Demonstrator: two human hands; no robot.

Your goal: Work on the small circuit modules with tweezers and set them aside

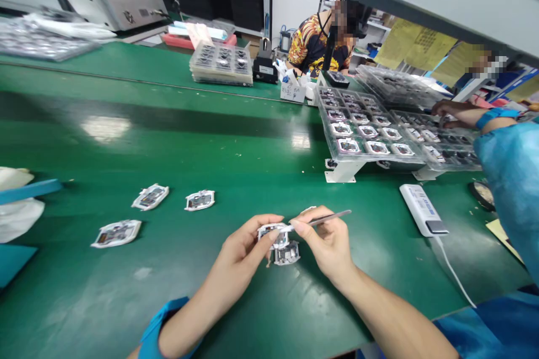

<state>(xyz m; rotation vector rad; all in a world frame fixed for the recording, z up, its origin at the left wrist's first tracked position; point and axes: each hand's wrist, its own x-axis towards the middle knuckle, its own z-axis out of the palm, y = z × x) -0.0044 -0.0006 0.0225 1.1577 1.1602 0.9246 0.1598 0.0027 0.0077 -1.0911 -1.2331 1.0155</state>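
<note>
- As I look across from the left edge, a white cloth [17, 207] and a teal strip [29, 192] lie on the green tabletop [63, 303].
- Three white-edged circuit modules [150, 197] sit apart from one another, left of my hands.
- My left hand [242, 252] has its grip closed on a small white-framed module [269, 233], held up off the tabletop; a grey piece [287, 253] sits just beneath it, touching, though I cannot tell whether they are joined.
- My right hand [326, 247] has its grip closed on steel tweezers [326, 219], their tip at the module.
- Further right lies a white power bank [421, 209] with a white cable [452, 272].
- Beyond it, clear trays of modules [357, 123] stand on white feet.
- A co-worker's hand [446, 107], with a blue sleeve [511, 190] nearby, reaches over the trays at the right edge.
</note>
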